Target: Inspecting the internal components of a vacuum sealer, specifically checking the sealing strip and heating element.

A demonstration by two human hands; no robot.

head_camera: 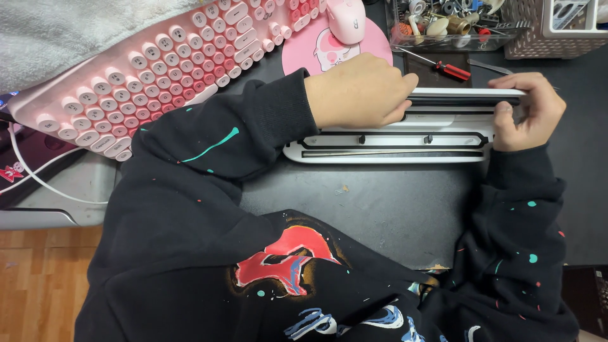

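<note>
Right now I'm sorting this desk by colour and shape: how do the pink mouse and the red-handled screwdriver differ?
The pink mouse is pale pink and rounded; the red-handled screwdriver is thin, with a red handle and dark metal shaft. The mouse rests on a round pink pad; the screwdriver lies on the dark desk. Both lie untouched beyond the left hand and right hand.

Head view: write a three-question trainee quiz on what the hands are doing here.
1. True or false: both hands grip the white device's lid.
2. Which tool lies beyond the device? A) hammer B) red-handled screwdriver C) pliers
3. What colour is the keyboard?

Key: 1. True: the left hand and right hand hold the raised lid at its two ends. 2. B. 3. Pink.
</note>
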